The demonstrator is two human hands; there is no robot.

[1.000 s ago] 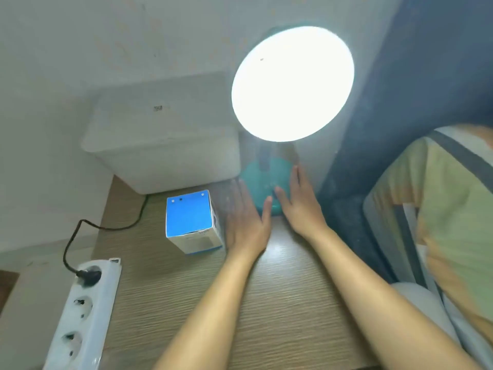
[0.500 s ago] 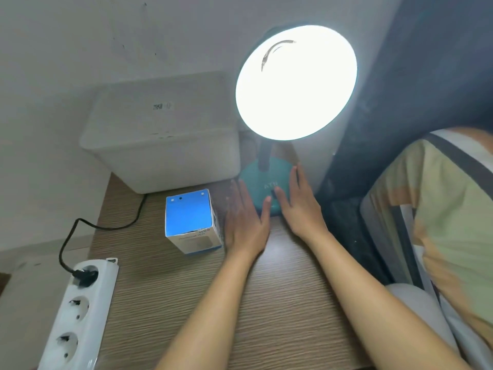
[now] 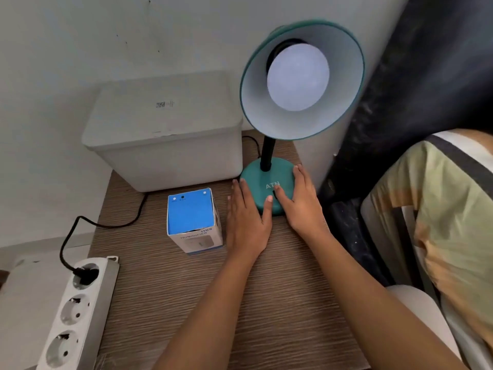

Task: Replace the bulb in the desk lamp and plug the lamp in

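A teal desk lamp stands at the back right of the wooden table, its round base (image 3: pixel 266 180) marked ATN. Its shade (image 3: pixel 301 124) faces me, and the white bulb (image 3: pixel 298 77) inside it is dark. My left hand (image 3: pixel 246 221) lies flat on the table against the left side of the base, thumb on its rim. My right hand (image 3: pixel 300 202) rests on the right side of the base, thumb by the small black switch. The lamp's black cord (image 3: pixel 106 224) runs left to a plug (image 3: pixel 84 273) seated in the top socket of a white power strip (image 3: pixel 72 313).
A blue-topped white carton (image 3: pixel 190 220) labelled HUMIDIFIER stands just left of my left hand. A large white lidded box (image 3: pixel 165 134) sits against the wall behind it. A striped cushion or bedding (image 3: pixel 440 209) and a dark panel lie to the right.
The lamp was lit and glaring in both earlier frames; now the bulb is off. My hands have stayed at the base, with my right thumb shifted onto the switch area.
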